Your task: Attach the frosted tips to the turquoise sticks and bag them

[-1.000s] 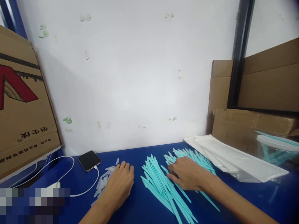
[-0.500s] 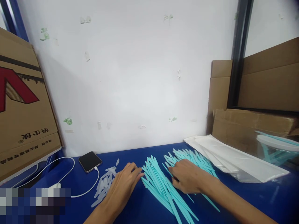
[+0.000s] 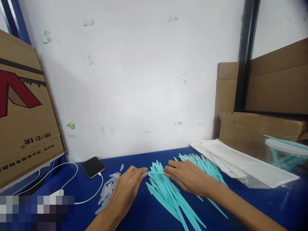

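Note:
A thin turquoise plastic stick (image 3: 156, 173) lies level between my two hands, above a pile of similar turquoise sticks (image 3: 168, 195). My left hand (image 3: 131, 183) is closed in a pinch at its left end; whether a translucent cap is also between those fingers cannot be made out. Fingers of my right hand (image 3: 186, 175) are closed on the right end. Beneath and behind the right forearm is a second heap of turquoise sticks (image 3: 207, 166) with pale tips. Left of my left hand lie small translucent caps (image 3: 108, 189), partly covered by the wrist.
On the blue table (image 3: 134, 215), a phone (image 3: 93, 167) with a white cable (image 3: 101, 186) lies at the back left. White plastic bags (image 3: 231, 157) lie at right, near a clear tub (image 3: 286, 154) holding turquoise sticks. Cardboard boxes (image 3: 26, 96) flank both sides; a white wall (image 3: 139, 80) stands behind.
My right hand has moved left from the second heap, bringing a turquoise stick over to my left hand. The left hand has barely moved and now grips the stick's left end.

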Tool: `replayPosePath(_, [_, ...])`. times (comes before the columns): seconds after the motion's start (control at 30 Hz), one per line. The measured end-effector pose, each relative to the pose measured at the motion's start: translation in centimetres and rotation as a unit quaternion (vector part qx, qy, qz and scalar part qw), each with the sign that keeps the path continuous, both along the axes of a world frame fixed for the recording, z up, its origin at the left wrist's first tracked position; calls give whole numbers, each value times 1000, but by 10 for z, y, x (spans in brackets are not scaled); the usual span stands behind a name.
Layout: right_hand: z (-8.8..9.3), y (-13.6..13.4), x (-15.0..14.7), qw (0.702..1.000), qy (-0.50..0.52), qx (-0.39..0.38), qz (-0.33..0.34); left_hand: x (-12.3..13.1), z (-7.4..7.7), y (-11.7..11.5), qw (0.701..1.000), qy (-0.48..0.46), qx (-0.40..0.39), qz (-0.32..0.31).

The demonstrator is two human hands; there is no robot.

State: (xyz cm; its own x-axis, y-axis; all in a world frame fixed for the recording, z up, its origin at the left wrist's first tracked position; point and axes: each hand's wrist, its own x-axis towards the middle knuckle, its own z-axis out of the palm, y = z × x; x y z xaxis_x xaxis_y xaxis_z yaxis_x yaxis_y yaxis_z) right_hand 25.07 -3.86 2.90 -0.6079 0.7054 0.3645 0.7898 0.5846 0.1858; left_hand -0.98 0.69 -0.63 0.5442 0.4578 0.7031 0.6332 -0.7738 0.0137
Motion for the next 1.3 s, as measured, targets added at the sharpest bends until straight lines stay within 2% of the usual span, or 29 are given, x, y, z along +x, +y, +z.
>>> replayPosePath(0.13, [-1, 3, 2, 1000, -8, 19, -18, 2, 2, -4, 998, 12, -39, -38])
replayPosePath(0.3, [-1, 2, -2, 1000, -2, 13, -8, 6, -3, -9, 995, 11, -71, -69])
replayPosePath(0.47, [-4, -4, -10, 1000, 9, -6, 18, 13, -9, -18, 992, -16, -65, -110])
replayPosePath(0.57, [-4, -5, -11, 999, 25, -11, 21, 14, -6, -20, 993, -11, -52, -104])
replayPosePath(0.67, [-2, -4, -9, 999, 36, -7, 3, 12, 0, -18, 998, 22, -52, -26])
replayPosePath(0.77, [1, 2, -2, 997, 40, 1, -64, 6, 2, -11, 989, 82, -34, 119])
replayPosePath(0.9, [1, 12, 11, 977, 46, -20, -208, -5, -1, -1, 931, 186, -49, 309])
replayPosePath(1.0, [-2, 17, 20, 954, 45, -58, -292, -9, -4, 0, 888, 233, -68, 391])
replayPosePath(1.1, [-7, 18, 25, 941, 28, -74, -329, -9, -7, -3, 871, 252, -87, 413])
replayPosePath(1.23, [-7, 16, 24, 939, 22, -61, -338, -7, -9, -3, 882, 258, -121, 374])
replayPosePath(1.3, [-4, 13, 21, 948, 35, -52, -313, -6, -9, -1, 888, 261, -121, 358])
